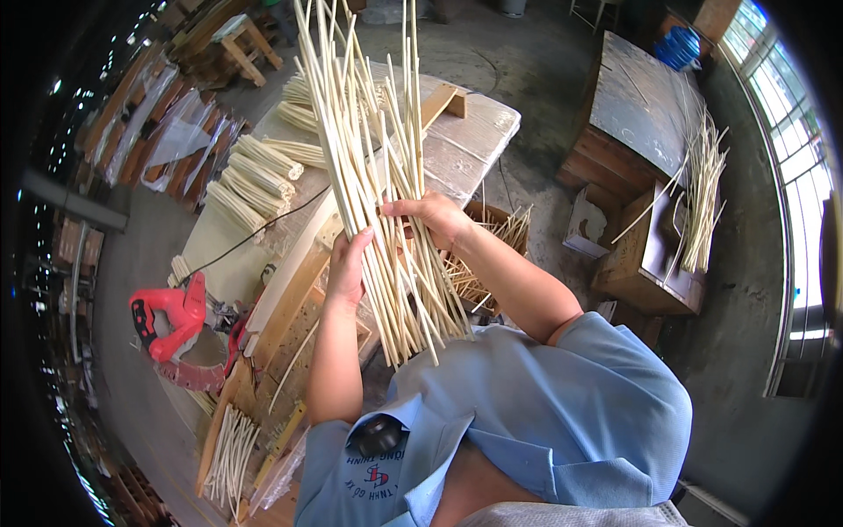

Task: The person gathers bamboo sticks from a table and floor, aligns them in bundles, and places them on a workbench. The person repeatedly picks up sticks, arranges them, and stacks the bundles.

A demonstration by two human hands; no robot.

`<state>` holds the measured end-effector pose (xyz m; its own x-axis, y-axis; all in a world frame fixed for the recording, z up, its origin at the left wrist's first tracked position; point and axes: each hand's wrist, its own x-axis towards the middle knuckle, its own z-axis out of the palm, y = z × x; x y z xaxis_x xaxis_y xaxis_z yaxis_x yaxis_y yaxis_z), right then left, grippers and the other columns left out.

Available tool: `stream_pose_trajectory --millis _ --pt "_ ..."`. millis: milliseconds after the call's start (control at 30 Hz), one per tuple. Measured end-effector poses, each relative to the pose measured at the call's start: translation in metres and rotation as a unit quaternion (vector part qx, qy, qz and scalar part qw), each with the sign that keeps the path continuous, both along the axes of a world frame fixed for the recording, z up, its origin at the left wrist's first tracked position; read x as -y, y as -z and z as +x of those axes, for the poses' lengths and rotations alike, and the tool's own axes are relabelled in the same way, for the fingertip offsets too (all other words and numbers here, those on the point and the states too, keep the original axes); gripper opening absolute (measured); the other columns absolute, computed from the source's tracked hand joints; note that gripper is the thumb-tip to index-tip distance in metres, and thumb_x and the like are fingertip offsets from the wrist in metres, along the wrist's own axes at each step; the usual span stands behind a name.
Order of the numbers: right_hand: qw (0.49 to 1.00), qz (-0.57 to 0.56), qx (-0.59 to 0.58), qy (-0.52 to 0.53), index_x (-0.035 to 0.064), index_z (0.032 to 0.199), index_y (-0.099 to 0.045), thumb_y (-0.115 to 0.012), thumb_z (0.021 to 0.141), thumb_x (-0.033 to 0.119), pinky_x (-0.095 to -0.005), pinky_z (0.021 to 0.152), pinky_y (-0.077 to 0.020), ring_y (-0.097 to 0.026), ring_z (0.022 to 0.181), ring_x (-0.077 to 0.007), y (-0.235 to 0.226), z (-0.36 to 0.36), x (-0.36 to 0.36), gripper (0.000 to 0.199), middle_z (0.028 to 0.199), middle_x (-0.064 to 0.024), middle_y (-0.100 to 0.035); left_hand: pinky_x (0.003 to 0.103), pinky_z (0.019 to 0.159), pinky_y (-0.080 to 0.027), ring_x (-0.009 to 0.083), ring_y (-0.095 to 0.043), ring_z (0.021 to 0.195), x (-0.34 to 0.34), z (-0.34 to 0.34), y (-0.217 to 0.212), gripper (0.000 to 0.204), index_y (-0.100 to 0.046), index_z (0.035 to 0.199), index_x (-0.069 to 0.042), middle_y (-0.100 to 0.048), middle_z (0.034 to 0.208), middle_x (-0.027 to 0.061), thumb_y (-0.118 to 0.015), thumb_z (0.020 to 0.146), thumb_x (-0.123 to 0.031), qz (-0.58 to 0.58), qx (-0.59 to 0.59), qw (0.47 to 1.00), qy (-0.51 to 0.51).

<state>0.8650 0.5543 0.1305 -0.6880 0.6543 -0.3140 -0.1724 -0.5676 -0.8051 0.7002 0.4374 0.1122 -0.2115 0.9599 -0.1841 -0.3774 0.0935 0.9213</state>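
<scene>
A large loose bunch of long pale rattan-like sticks (356, 167) stands raised in front of my chest, its lower ends close to my shirt. My left hand (349, 265) grips the bunch from the left side, thumb showing across the sticks. Higher up on the right, my right hand (432, 218) is closed around the same bunch, its thumb lying over the front. The sticks fan apart toward their far ends. Most fingers of both hands are hidden behind the sticks.
Tied-looking bundles of short sticks (255, 180) lie on the worktable (465, 140). A red power saw (180, 321) stands at its left. Cut pieces fill a box (505, 230) beyond my right forearm. More long sticks (702, 198) rest on a wooden cabinet (650, 255) at right.
</scene>
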Motion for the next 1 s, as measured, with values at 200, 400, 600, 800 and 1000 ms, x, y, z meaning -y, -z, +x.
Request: stream_pose_trajectory --millis 200,400,600,800,1000 --pt "0.997 -0.039 -0.058 0.029 0.0033 0.107 -0.068 -0.074 0.085 0.014 -0.0267 0.058 -0.0491 -0.063 0.071 -0.0126 0.01 0.023 -0.012 0.026 0.09 -0.0053 -0.07 0.034 0.099 -0.049 0.0192 -0.061 0.113 -0.018 0.024 -0.005 0.044 -0.052 0.134 0.001 -0.063 0.124 0.0115 -0.062 0.097 -0.02 -0.007 -0.031 0.999 -0.018" --pt "0.995 -0.041 -0.079 0.036 -0.0016 0.122 -0.06 -0.083 0.077 0.005 -0.0408 0.086 -0.0591 -0.07 0.093 -0.0242 0.005 0.026 -0.009 0.052 0.107 -0.0138 -0.071 0.035 0.106 -0.043 0.0182 -0.055 0.122 -0.025 0.044 -0.015 0.046 -0.048 0.14 -0.001 -0.059 0.132 0.0099 -0.061 0.099 -0.019 0.006 -0.072 0.997 0.006" --pt "0.996 -0.067 -0.05 0.026 -0.0036 0.123 -0.059 -0.073 0.083 0.005 -0.0415 0.085 -0.0594 -0.071 0.092 -0.0247 0.015 0.035 -0.017 0.043 0.107 -0.0162 -0.07 0.033 0.092 -0.052 0.0174 -0.064 0.106 -0.025 0.042 -0.016 0.043 -0.054 0.133 0.001 -0.066 0.119 0.0103 -0.063 0.1 -0.024 -0.003 -0.05 0.999 -0.014" --pt "0.986 -0.089 -0.126 0.06 -0.0061 0.124 -0.058 -0.064 0.086 0.006 -0.0431 0.084 -0.0607 -0.072 0.091 -0.029 0.037 0.036 -0.021 0.04 0.106 -0.0209 -0.07 0.033 0.088 -0.056 0.0194 -0.067 0.103 -0.025 0.042 -0.016 0.041 -0.054 0.135 -0.001 -0.067 0.12 0.0108 -0.059 0.102 -0.024 0.005 0.008 0.999 -0.051" --pt "0.989 -0.066 -0.099 0.086 -0.006 0.122 -0.058 -0.064 0.085 0.009 -0.0432 0.082 -0.061 -0.072 0.089 -0.0284 0.029 0.039 -0.014 0.041 0.106 -0.0205 -0.07 0.034 0.096 -0.051 0.0203 -0.063 0.113 -0.021 0.044 -0.015 0.045 -0.053 0.135 0.0 -0.065 0.124 0.0108 -0.063 0.1 -0.026 0.007 -0.006 0.999 -0.049"
